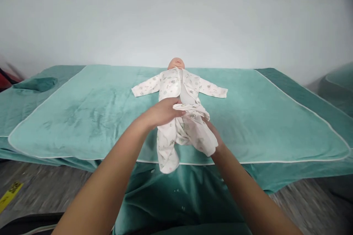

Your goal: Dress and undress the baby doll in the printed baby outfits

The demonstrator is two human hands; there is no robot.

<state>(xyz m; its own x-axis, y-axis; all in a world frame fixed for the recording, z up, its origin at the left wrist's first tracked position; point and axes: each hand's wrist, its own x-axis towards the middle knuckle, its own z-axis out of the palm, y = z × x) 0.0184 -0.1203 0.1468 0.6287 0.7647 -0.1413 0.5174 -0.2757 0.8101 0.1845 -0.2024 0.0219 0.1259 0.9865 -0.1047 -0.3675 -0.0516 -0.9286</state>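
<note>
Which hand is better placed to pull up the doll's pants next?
Likely the left: the left hand is in plain view at the waistband, while the right hand is mostly hidden by the pants.

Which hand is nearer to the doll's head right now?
Left. The left hand is below the doll's head in the picture, at waist level; the right hand, partly hidden by printed cloth, is lower and farther right.

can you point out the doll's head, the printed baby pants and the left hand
doll's head [176,64]: head view, middle of its visible part
printed baby pants [191,128]: head view, cloth below the waistband
left hand [166,110]: head view, back of the hand
</note>
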